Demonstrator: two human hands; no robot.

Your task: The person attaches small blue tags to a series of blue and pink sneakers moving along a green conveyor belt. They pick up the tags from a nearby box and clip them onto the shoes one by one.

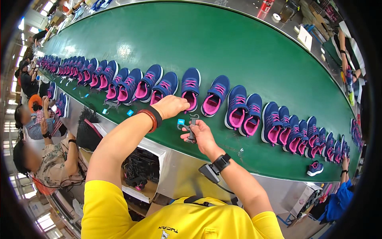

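Note:
My left hand point(171, 106) reaches to a navy sneaker point(190, 84) with pink laces and lining, its fingers closed at the near side of the shoe's opening; the fingertips are partly hidden. Just below, my right hand point(202, 137) is closed around a grey plastic shoe hanger point(193, 129) with hooked ends. A small blue size tag point(181, 122) shows beside the hanger. The matching sneaker point(215, 95) stands immediately to the right, toe pointing away from me, apart from both hands.
Pairs of the same sneakers line the green conveyor belt point(167, 36) on both sides. More hangers point(113, 104) and a blue tag point(129, 113) lie left. Below the belt edge is an open carton point(159, 159) of dark pieces. Co-workers sit at left point(59, 159) and stand at right point(338, 195).

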